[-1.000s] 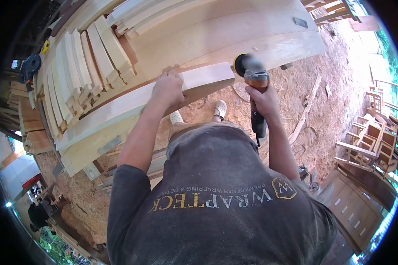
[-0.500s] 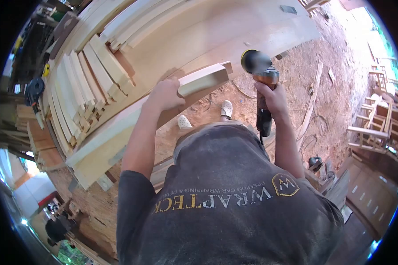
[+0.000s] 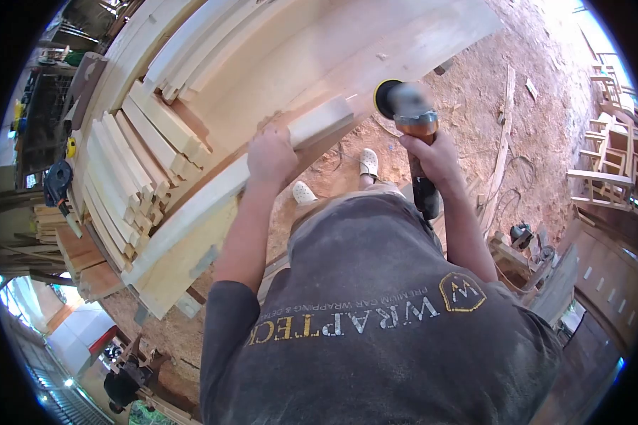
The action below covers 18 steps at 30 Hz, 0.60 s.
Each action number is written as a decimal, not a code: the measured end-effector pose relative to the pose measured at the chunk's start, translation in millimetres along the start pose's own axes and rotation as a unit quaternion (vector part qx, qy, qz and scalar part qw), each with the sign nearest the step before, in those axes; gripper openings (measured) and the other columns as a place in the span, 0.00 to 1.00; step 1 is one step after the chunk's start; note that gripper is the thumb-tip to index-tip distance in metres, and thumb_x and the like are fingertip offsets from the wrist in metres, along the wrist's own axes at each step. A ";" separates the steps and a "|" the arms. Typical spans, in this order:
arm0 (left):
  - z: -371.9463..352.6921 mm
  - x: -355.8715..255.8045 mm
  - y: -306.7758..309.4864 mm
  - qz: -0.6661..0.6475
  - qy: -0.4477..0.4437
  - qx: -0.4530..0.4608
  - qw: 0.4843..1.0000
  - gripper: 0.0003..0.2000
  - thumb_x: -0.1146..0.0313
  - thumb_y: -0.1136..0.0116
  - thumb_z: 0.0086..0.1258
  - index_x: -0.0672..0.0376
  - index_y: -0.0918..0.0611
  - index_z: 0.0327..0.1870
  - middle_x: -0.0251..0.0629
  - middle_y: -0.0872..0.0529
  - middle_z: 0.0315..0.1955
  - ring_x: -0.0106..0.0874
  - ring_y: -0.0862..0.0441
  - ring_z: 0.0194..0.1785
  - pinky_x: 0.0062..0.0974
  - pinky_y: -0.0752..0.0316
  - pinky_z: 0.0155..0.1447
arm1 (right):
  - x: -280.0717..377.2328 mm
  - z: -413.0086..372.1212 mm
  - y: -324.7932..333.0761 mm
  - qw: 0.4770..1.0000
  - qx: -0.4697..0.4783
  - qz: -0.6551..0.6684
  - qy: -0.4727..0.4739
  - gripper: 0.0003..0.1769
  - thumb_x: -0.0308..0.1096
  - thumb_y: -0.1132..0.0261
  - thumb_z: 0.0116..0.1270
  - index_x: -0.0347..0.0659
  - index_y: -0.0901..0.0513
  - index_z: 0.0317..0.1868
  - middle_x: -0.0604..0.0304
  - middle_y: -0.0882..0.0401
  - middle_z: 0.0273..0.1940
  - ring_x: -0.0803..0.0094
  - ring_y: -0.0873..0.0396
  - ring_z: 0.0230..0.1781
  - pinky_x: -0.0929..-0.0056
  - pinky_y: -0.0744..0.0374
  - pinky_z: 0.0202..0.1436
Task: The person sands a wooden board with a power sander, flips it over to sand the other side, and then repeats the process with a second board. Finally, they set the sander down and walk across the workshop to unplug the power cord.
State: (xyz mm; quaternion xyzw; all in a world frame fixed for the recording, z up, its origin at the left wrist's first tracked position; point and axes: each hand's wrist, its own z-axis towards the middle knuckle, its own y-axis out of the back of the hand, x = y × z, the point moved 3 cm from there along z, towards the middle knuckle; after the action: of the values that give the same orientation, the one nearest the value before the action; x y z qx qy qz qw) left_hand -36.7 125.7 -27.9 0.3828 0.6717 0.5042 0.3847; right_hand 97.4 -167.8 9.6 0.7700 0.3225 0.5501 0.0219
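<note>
My left hand (image 3: 271, 154) is closed on a pale wooden piece (image 3: 322, 122) at the front edge of the workbench (image 3: 376, 42). In my right hand (image 3: 436, 157) is a power sander (image 3: 420, 127), gripped by its dark body, with the round yellow-rimmed disc (image 3: 385, 99) turned toward the bench. The disc is just right of the wooden piece's end, with a small gap between them. Part of the sander's head is blurred. Several pale wooden strips (image 3: 131, 166) lie side by side on the bench to the left of my left hand.
A blue and black power tool (image 3: 58, 183) sits beyond the bench's left end. Loose boards (image 3: 502, 142) and a cable lie on the dusty floor at right. Stacked wooden frames (image 3: 609, 163) stand at the far right. Another person (image 3: 124, 382) is at the lower left.
The wooden piece has rotated in my left hand and now shows a broader, flatter face. The sander has shifted slightly left. The whole view has moved a little.
</note>
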 end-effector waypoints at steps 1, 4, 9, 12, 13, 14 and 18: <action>7.7 4.0 4.1 -0.002 -0.001 0.036 0.999 0.28 0.46 0.23 0.56 0.62 0.13 0.46 0.46 0.13 0.49 0.43 0.15 0.57 0.41 0.20 0.61 | -4.2 1.9 -4.3 1.000 0.008 0.010 0.009 0.22 0.42 0.23 0.59 0.34 0.14 0.46 0.61 0.14 0.35 0.74 0.18 0.34 0.69 0.20 0.42; 23.0 12.4 9.2 -0.031 -0.005 0.100 0.995 0.31 0.43 0.22 0.55 0.62 0.13 0.48 0.46 0.12 0.50 0.42 0.14 0.56 0.39 0.19 0.61 | -8.0 4.8 -15.5 1.000 0.017 -0.023 -0.002 0.25 0.43 0.23 0.58 0.32 0.15 0.49 0.56 0.13 0.38 0.69 0.16 0.39 0.67 0.19 0.48; 24.5 16.0 1.6 -0.030 -0.014 0.068 0.997 0.31 0.43 0.20 0.51 0.63 0.12 0.44 0.48 0.10 0.47 0.43 0.13 0.53 0.40 0.19 0.59 | 15.7 -2.7 -28.9 0.998 0.023 -0.050 0.003 0.28 0.45 0.23 0.58 0.31 0.15 0.51 0.52 0.11 0.41 0.64 0.13 0.43 0.65 0.19 0.53; 28.2 18.5 1.3 -0.052 -0.014 0.055 0.997 0.30 0.43 0.20 0.49 0.64 0.11 0.41 0.49 0.10 0.44 0.44 0.13 0.51 0.41 0.18 0.57 | 14.9 1.0 -33.3 0.997 0.029 -0.068 -0.010 0.29 0.46 0.23 0.58 0.30 0.15 0.51 0.51 0.11 0.42 0.64 0.13 0.44 0.64 0.18 0.53; 28.4 19.4 0.6 -0.059 -0.016 0.068 0.996 0.30 0.43 0.20 0.49 0.64 0.11 0.40 0.49 0.10 0.43 0.44 0.13 0.51 0.41 0.18 0.57 | 11.6 3.2 -34.5 0.997 0.031 -0.071 -0.006 0.29 0.46 0.23 0.58 0.30 0.15 0.51 0.51 0.11 0.42 0.64 0.13 0.44 0.64 0.18 0.53; 27.9 20.1 0.1 -0.061 -0.015 0.067 0.996 0.30 0.43 0.20 0.49 0.64 0.11 0.40 0.49 0.10 0.43 0.44 0.13 0.51 0.41 0.18 0.57 | 10.4 4.4 -35.3 0.997 0.033 -0.074 -0.001 0.29 0.46 0.23 0.58 0.30 0.15 0.51 0.50 0.11 0.43 0.64 0.13 0.44 0.64 0.18 0.53; 27.2 20.2 -0.5 -0.059 -0.025 0.042 0.997 0.30 0.43 0.20 0.49 0.64 0.11 0.40 0.50 0.09 0.43 0.45 0.13 0.51 0.41 0.18 0.57 | 11.8 5.4 -36.7 0.995 0.030 -0.090 0.001 0.29 0.46 0.23 0.57 0.30 0.15 0.51 0.49 0.11 0.43 0.62 0.12 0.45 0.63 0.18 0.54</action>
State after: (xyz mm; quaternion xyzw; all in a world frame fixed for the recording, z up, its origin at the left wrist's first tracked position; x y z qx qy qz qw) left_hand -20.5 154.3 -36.3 0.3707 0.7043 0.4419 0.4139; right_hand 87.0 -130.9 3.1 0.7376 0.4069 0.5368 0.0476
